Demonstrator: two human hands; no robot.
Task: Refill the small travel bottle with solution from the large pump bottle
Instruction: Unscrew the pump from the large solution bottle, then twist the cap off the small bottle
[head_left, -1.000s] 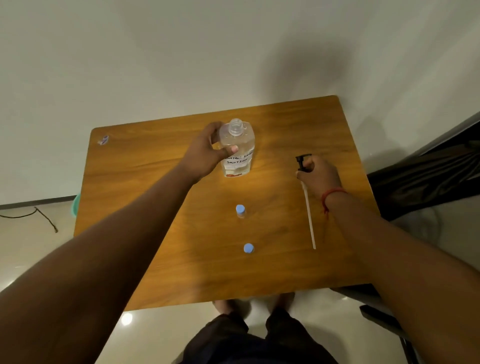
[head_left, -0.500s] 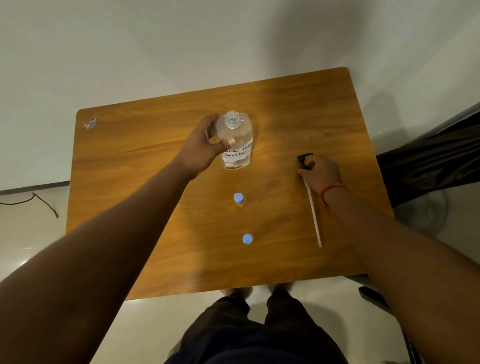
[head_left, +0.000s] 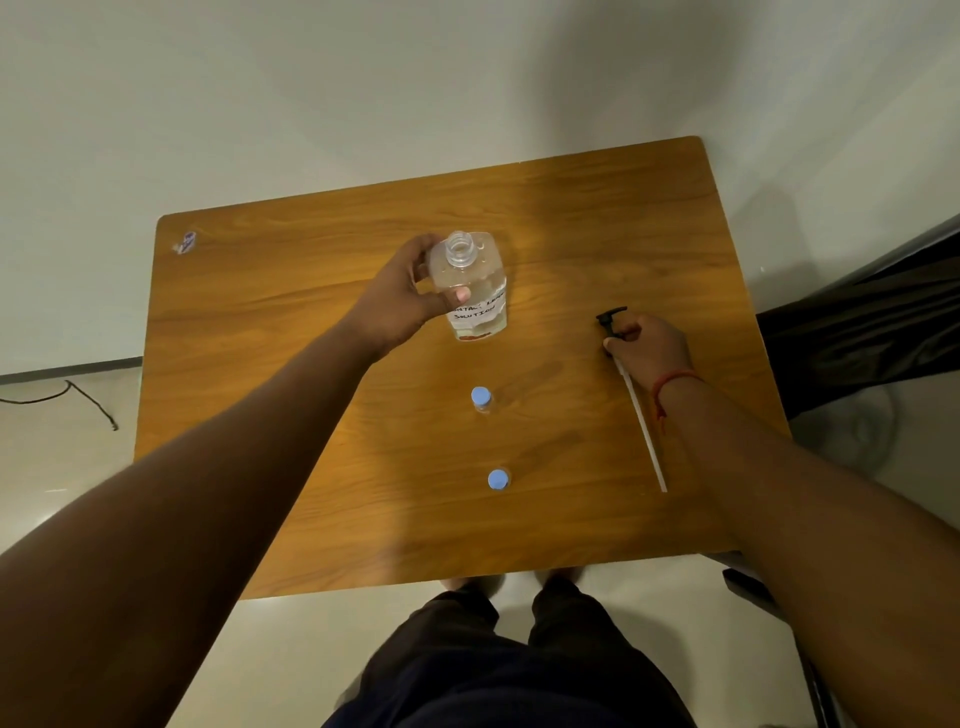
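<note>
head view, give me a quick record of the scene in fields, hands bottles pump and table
left hand: grips the large bottle near its shoulder
large bottle: upright on the table, mouth open, pump off, clear liquid inside, handwritten label
right hand: holds the pump head, resting on the table
pump tube: white, lies flat on the table, pointing toward the person
small bottles: two with blue caps, one nearer the large bottle, one nearer the person, both capped and untouched
sticker: far left corner of the table
</note>
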